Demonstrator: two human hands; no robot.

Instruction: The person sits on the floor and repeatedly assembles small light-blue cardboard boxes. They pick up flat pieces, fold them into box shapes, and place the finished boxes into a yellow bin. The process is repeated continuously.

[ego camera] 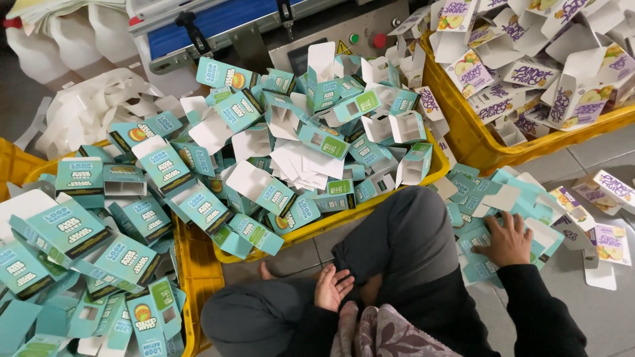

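Observation:
My left hand (pixel 333 287) rests palm up between my crossed legs, fingers loosely apart, holding nothing. My right hand (pixel 507 239) lies flat, fingers spread, on a stack of flattened teal cartons (pixel 477 259) lying on the tiled floor at my right knee. A yellow crate (pixel 390 198) heaped with opened teal cartons (pixel 278 152) stands just in front of my legs.
Another yellow crate (pixel 198 277) of folded teal boxes sits at the left. A third yellow crate (pixel 463 132) at the upper right holds white and purple fruit-printed cartons. A machine with a blue belt (pixel 218 20) and red and green buttons stands behind. Loose cartons litter the floor at right.

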